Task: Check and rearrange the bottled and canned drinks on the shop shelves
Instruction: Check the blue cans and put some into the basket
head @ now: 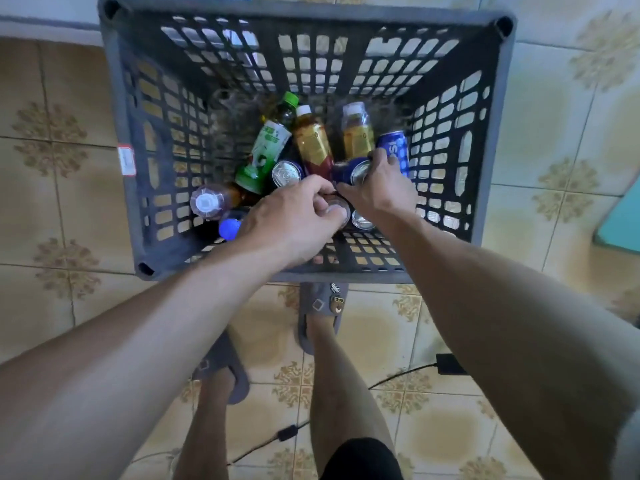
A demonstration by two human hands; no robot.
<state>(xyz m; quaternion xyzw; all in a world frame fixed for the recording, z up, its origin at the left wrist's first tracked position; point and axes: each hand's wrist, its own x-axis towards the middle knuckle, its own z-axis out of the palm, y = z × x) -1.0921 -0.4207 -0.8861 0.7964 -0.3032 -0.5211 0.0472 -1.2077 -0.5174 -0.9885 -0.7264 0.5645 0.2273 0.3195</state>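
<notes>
Grey plastic forms the slatted crate (114, 133) on the tiled floor (52, 202), with the drinks lying loose in its bottom. Toward the crate's near wall the left hand (294, 220) curls its fingers round the top of a half-hidden can (337, 207), apparently gripping it. Just beside it, the right hand (379, 190) clasps a tilted blue can (356, 171). Toward the crate's far wall lean a green-labelled bottle (268, 150) and two amber bottles (311, 140); a white-capped bottle (207, 202) sits by its left wall.
</notes>
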